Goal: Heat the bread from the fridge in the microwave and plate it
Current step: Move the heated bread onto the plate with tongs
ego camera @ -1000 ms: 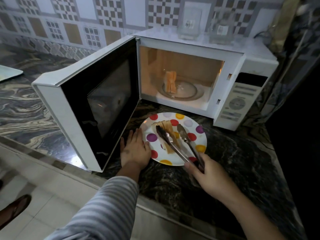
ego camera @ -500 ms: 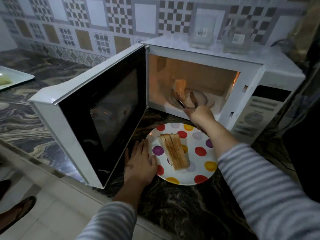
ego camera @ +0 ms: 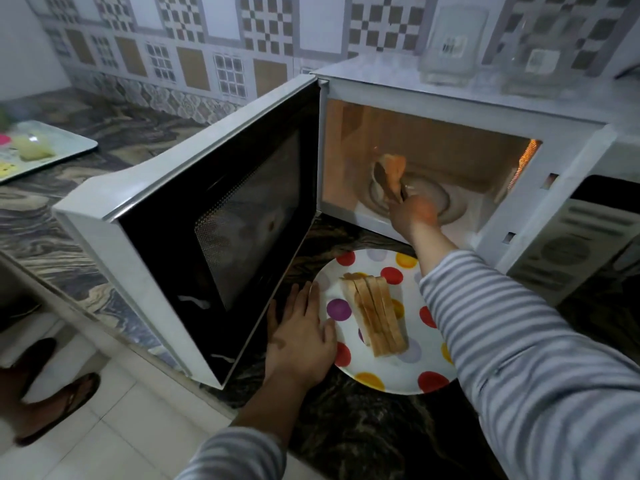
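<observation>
My right hand (ego camera: 414, 214) grips tongs (ego camera: 386, 183) pinching bread (ego camera: 394, 173) inside the microwave (ego camera: 450, 109), left-hand fingers (ego camera: 304, 303) spread flat beside the plate (ego camera: 391, 375).

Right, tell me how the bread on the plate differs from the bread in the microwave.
The plated bread is several slices lying in a row on the spotted plate, untouched; the microwave bread stands upright on the turntable, gripped by tongs in the right hand. Both look like sliced pale bread.
</observation>
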